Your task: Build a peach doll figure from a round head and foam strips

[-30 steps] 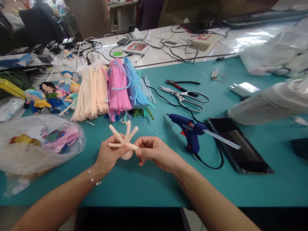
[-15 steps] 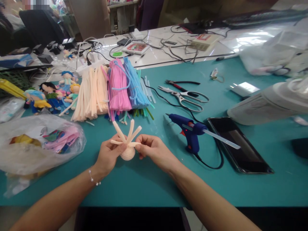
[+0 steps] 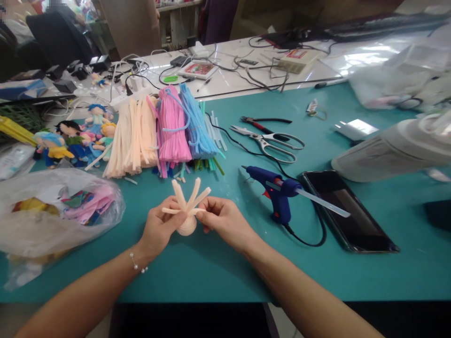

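Both hands are close together over the mat (image 3: 197, 277), closed on one beige piece: a ridged ball (image 3: 186, 226) with several fuzzy strips (image 3: 179, 194) fanning out from its top. The left hand (image 3: 157, 228) pinches the piece where the strips meet the ball, its thumb across the front. The right hand (image 3: 222, 217) grips one strip that points sideways, between thumb and fingertips; its remaining fingers are curled under, and whether they touch the ball cannot be told. The piece sits in front of the person, at the near middle of the mat; whether it rests on the mat or is just above it is unclear.

The step in hand looks like setting or shaping the strips by finger, the left hand steadying and the right working a single strip. The next move seems to call for a firm left pinch at the root, with only light force on the strip so that it bends without pulling loose.

The glue gun (image 3: 280, 188) lies to the right, nozzle away from the right hand, beside the phone (image 3: 347, 211). The scissors (image 3: 268, 138) and pliers (image 3: 260, 123) lie farther back. Beige (image 3: 134, 136), pink (image 3: 173, 129) and blue bundles (image 3: 198, 124) lie beyond the hands.
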{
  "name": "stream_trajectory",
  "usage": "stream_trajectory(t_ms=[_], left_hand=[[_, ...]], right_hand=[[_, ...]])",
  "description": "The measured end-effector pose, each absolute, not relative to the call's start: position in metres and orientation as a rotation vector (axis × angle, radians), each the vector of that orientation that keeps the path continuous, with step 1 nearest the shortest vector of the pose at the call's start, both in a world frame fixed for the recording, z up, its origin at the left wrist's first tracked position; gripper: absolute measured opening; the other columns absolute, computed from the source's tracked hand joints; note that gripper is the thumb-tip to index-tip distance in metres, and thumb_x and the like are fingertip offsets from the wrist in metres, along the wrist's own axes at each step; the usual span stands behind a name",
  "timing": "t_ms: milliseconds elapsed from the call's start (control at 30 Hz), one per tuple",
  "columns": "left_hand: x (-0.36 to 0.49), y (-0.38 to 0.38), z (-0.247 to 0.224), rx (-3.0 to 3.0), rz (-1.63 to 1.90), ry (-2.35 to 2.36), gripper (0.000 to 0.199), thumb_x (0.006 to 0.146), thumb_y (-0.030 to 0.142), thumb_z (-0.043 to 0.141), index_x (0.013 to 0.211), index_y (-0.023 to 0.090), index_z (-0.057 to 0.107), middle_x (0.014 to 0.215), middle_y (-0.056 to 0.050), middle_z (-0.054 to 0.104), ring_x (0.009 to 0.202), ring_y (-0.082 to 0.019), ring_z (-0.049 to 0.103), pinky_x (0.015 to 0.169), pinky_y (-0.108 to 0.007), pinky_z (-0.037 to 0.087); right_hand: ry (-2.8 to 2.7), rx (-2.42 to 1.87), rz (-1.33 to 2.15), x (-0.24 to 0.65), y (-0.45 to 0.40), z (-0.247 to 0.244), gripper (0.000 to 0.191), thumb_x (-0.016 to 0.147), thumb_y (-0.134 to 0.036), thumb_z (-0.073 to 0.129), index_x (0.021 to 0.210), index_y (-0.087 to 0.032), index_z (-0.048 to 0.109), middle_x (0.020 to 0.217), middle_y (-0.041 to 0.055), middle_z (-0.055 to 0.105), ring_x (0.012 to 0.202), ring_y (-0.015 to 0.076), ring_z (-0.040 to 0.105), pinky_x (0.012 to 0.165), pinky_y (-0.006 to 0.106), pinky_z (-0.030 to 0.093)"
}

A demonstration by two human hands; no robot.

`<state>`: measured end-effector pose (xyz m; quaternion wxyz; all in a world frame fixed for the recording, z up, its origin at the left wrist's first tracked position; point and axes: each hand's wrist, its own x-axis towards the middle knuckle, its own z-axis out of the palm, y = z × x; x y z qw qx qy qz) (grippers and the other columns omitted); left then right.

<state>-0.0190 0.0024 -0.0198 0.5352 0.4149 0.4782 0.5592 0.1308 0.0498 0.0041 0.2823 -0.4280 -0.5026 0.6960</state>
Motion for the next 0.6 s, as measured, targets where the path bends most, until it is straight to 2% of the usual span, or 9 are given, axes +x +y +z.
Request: stream_trajectory(t_ms=[100, 267, 367, 467, 600], left_hand=[[-0.018, 0.0012, -0.0187, 1.139, 1.38, 1.22, 0.012, 0.067, 0.026, 0.071, 0.07, 0.016, 0.065, 0.08, -0.003, 0.062, 0.07, -0.014, 0.057, 0.062, -0.025, 0.044], [-0.0191, 0.0017, -0.0171, 1.37, 1.442, 1.329, 0.007, 0.066, 0.017, 0.069, 0.064, 0.017, 0.063, 0.074, -0.002, 0.062, 0.075, -0.016, 0.061, 0.07, -0.027, 0.047], [-0.0214, 0.0013, -0.0161, 1.34, 1.378, 1.364, 0.005, 0.067, 0.017, 0.068, 0.064, 0.017, 0.064, 0.075, -0.002, 0.062, 0.074, -0.016, 0.06, 0.067, -0.027, 0.047], [-0.0228, 0.0006, -0.0144, 1.251, 1.294, 1.344, 0.005, 0.067, 0.02, 0.067, 0.065, 0.017, 0.064, 0.076, -0.002, 0.061, 0.071, -0.015, 0.058, 0.062, -0.025, 0.045], [-0.0234, 0.0013, -0.0128, 1.212, 1.238, 1.257, 0.005, 0.067, 0.019, 0.067, 0.065, 0.016, 0.064, 0.075, -0.003, 0.06, 0.071, -0.016, 0.057, 0.062, -0.026, 0.044]], right_hand=[[-1.351, -1.153, 1.868, 0.1294, 0.0485, 0.0041, 0.014, 0.061, -0.027, 0.059, 0.056, -0.017, 0.051, 0.049, -0.0065, 0.046, 0.044, 0.0055, 0.041, 0.041, 0.018, 0.036], [-1.346, -1.158, 1.915, 0.1294, 0.047, 0.0045, 0.017, 0.061, -0.03, 0.063, 0.059, -0.015, 0.055, 0.05, -0.0053, 0.048, 0.046, 0.0056, 0.042, 0.042, 0.017, 0.038], [-1.28, -1.102, 2.015, 0.1306, 0.0479, 0.0052, 0.018, 0.058, -0.029, 0.066, 0.057, -0.015, 0.055, 0.049, -0.0058, 0.048, 0.044, 0.0047, 0.041, 0.041, 0.017, 0.039], [-1.144, -1.034, 2.173, 0.1316, 0.05, 0.006, 0.017, 0.06, -0.031, 0.059, 0.055, -0.015, 0.056, 0.049, -0.0046, 0.048, 0.041, 0.005, 0.04, 0.038, 0.018, 0.038], [-1.062, -1.054, 2.275, 0.1327, 0.0514, 0.0067, 0.021, 0.06, -0.034, 0.055, 0.052, -0.015, 0.053, 0.044, -0.0047, 0.045, 0.037, 0.0054, 0.038, 0.032, 0.017, 0.032]])
